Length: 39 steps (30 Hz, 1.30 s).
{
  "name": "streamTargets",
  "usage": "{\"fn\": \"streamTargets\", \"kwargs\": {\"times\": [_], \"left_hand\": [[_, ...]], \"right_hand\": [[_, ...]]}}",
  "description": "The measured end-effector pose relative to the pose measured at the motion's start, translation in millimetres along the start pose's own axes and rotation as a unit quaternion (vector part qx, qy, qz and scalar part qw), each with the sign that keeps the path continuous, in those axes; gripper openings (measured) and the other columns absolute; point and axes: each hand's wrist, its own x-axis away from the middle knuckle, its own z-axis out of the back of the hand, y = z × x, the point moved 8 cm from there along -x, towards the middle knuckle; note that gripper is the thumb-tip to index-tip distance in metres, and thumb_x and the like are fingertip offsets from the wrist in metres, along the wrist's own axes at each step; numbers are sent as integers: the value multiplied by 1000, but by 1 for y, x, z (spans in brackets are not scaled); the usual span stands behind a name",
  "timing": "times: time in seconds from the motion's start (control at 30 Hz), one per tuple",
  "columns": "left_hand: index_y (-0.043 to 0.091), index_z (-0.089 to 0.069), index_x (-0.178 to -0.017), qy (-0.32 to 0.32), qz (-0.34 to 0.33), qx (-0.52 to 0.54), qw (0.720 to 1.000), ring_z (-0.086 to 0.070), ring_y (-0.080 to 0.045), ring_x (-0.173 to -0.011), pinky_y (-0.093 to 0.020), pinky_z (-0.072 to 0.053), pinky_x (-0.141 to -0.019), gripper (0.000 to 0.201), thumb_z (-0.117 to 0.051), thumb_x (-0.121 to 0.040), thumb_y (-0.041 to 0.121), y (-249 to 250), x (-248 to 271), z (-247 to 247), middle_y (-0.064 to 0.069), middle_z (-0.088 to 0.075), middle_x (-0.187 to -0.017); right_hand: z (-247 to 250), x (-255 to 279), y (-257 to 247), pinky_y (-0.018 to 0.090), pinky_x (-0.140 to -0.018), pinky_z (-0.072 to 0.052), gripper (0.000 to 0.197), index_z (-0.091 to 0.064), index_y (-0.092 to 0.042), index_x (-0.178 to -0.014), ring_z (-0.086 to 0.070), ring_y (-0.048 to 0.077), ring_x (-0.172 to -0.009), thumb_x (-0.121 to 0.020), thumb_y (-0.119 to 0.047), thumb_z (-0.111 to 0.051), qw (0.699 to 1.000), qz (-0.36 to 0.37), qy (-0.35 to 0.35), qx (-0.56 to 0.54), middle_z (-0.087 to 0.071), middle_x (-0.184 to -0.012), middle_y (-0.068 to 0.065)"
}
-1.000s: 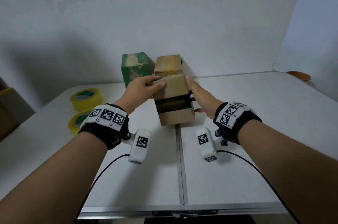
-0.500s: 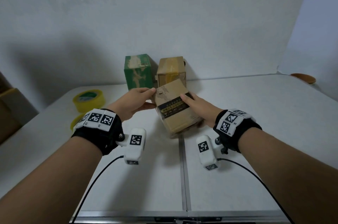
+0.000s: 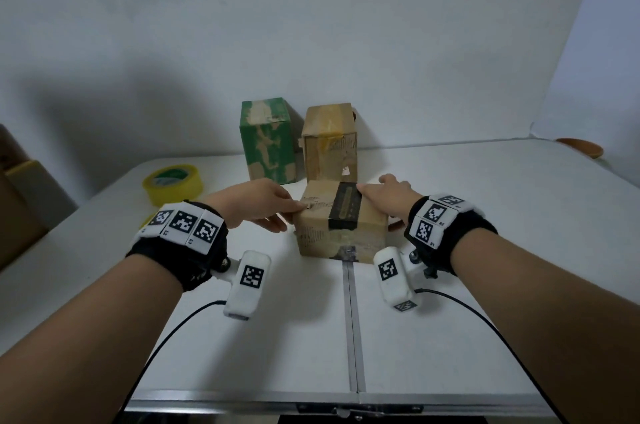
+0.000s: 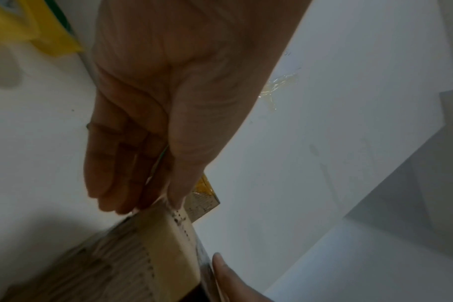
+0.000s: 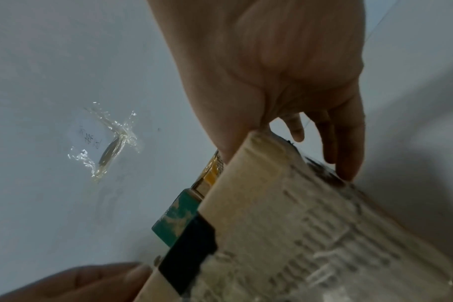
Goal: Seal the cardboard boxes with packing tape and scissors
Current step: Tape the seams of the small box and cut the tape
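Centrally, white folding table [image 3: 485, 250] seam under box [image 3: 341, 236]; white wall [image 3: 311, 25] behind.

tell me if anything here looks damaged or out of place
The green box at the back is scuffed, its print torn away to bare cardboard in patches. A crumpled scrap of clear tape is stuck on the white wall. Nothing looks spilled.

Makeshift packing station: white folding table [image 3: 450, 285] against bare wall [image 3: 311, 25], tape roll [image 3: 173, 183], cartons.
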Motion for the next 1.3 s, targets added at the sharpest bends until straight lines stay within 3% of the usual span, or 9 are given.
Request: {"fn": "streamTargets", "kwargs": {"times": [0.13,0.3,0.37,0.47,0.6,0.67,0.87,1.03,1.3], "left_hand": [[25,-47,-137,63,-52,-56,995,-55,-15,-113,-37,-51,-95,55,-57,-90,51,11,-13,18,8,-51,-128],[42,-28,-147,-47,-83,-125,988,-32,-16,-137,-43,-31,-113,80,-58,-78,69,13,-16,-7,10,-33,-150],[37,-31,-146,-37,-84,-142,986,-38,-16,-133,-42,-35,-111,77,-57,-80,66,12,-18,-7,6,-37,-148],[23,-34,-141,23,-54,-230,971,-48,-19,-120,-39,-44,-103,77,-53,-82,69,15,-17,-2,-2,-42,-139],[17,-43,-115,58,-39,-253,965,-54,-17,-89,-25,-42,-66,53,-41,-91,64,24,-2,-4,0,-53,-101],[18,-48,-107,86,-64,-253,961,-53,-14,-84,-21,-37,-58,43,-42,-94,59,27,6,-1,3,-54,-95],[35,-59,-112,77,-176,-177,965,-52,-6,-101,-20,-45,-85,29,-66,-86,45,19,19,-3,13,-51,-113],[36,-67,-104,104,-185,-132,968,-55,-1,-89,-7,-38,-68,19,-70,-86,35,21,28,2,15,-57,-101],[31,-70,-110,153,-223,-122,955,-51,4,-77,-2,-38,-66,24,-69,-86,36,33,29,-12,15,-55,-91]], "right_hand": [[11,3,-8,40,-104,-43,67,-29,-12,-148,-46,33,-127,-95,-47,-52,996,59,59,-13,-26,-149,16],[10,0,2,37,-103,-42,67,-30,-9,-147,-46,32,-126,-96,-51,-47,997,54,58,-9,-30,-147,16],[12,-2,11,45,-99,-48,73,-29,-8,-147,-52,36,-120,-95,-60,-39,998,15,58,20,-33,-144,19],[16,1,11,39,-76,-56,69,-31,-10,-144,-64,34,-101,-95,-58,-39,998,1,68,-16,-44,-134,18],[3,2,-2,38,-73,-60,60,-34,-15,-142,-62,34,-106,-95,-50,-47,994,31,36,-103,-45,-135,14],[-6,6,-9,34,-69,-59,51,-39,-13,-138,-63,31,-105,-98,-42,-47,993,55,14,-105,-51,-129,14],[-19,19,-20,44,-103,-47,54,-35,-16,-145,-58,24,-117,-99,-38,-50,980,131,-21,-150,-53,-135,6],[-44,32,-33,33,-97,-49,39,-47,-18,-139,-58,16,-111,-101,-27,-48,968,166,-100,-160,-59,-123,0],[-53,18,-19,41,-94,-53,31,-55,-16,-117,-61,21,-106,-94,-37,-58,973,119,-62,-185,-63,-115,5]]}}
